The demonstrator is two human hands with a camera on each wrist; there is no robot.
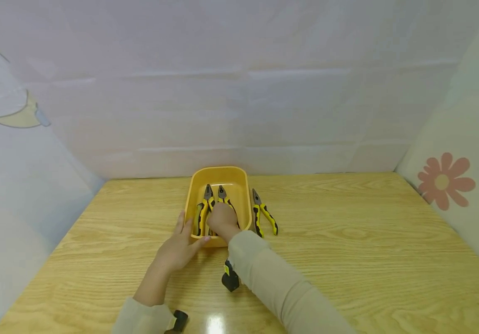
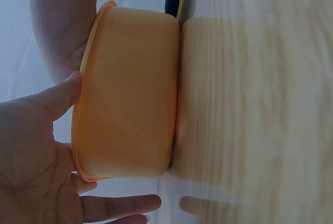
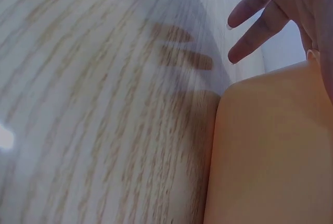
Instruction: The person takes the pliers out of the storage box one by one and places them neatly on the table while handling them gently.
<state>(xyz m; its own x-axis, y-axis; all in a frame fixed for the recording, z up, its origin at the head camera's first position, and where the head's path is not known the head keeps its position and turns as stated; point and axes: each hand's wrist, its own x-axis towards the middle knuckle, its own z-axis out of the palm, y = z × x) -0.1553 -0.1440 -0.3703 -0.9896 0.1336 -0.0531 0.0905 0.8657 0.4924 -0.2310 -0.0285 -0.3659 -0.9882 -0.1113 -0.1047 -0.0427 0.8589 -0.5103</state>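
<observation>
A yellow tray (image 1: 219,170) stands near the table's back edge with pliers inside. The left pliers (image 1: 201,215) lie lengthwise in it, jaws pointing away. Beside them lies another pair of pliers (image 1: 222,192), its handles mostly covered by my right hand (image 1: 222,219). That hand reaches down into the tray and grips these handles, its fingertips hidden beneath it. My left hand (image 1: 176,250) is spread round the tray's near left corner, thumb against the near rim. In the left wrist view, other left fingers (image 2: 122,207) extend past the side. Long-nose pliers (image 1: 257,199) lie outside, right of the tray.
The wooden table (image 1: 348,241) reaches a pale cloth backdrop (image 1: 289,111) just behind the tray. A printed side sheet (image 1: 464,153) borders the right. Black wrist cameras (image 1: 230,277) hang beneath the wrists. In the right wrist view, the tray wall (image 3: 276,151) is very close.
</observation>
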